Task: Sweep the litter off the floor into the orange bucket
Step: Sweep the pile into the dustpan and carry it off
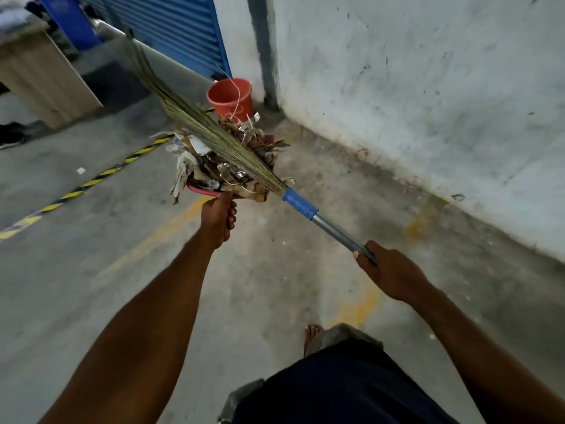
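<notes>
Two bare hands, both busy. The L hand (218, 217) has its fingers clenched round the near end of a red-rimmed plastic dustpan (201, 191), held out in front and heaped w/ dry brown leaves, paper scraps and foil litter (211, 166). The R hand (388, 270) grasps the silver metal shaft of a long grass-bristle broom (195, 123) w/ a blue grip. The bristles lie across the top of the heap, touching it. The round orange plastic bucket (229, 96) stands on the grey concrete floor (275, 255) beyond the pan. It sits in the corner by the stained white wall (428, 87) and a grey upright pipe (263, 50), just beside a blue ribbed shutter (183, 29). Yellow-and-black hazard tape (91, 182) crosses the floor at left, w/ a small white scrap (81, 170) near it.
</notes>
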